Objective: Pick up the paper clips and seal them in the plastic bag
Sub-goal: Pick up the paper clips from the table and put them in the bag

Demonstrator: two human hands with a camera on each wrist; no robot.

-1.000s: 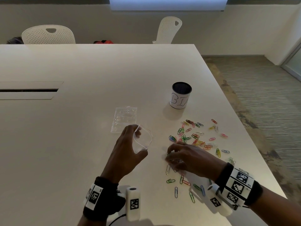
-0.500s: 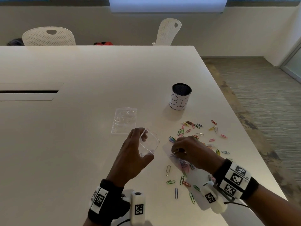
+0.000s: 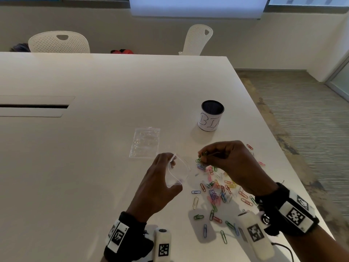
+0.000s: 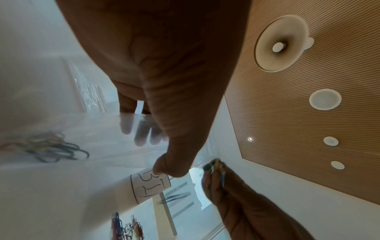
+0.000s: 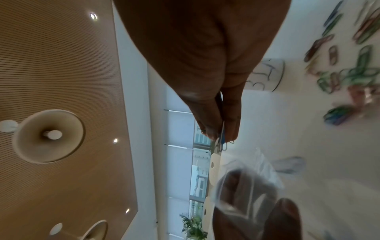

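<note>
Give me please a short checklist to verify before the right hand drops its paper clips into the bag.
1. Left hand holds the plastic bag off the table: ok.
2. Bag mouth is open: ok, it bows open toward the right hand.
3. Right hand pinches paper clips: ok, a small bunch at the fingertips.
4. Clips are directly over the mouth: not ok, they are beside it.
5. How many clips are pinched: cannot tell.
6. All clips collected: not ok, many loose clips lie on the table.
</note>
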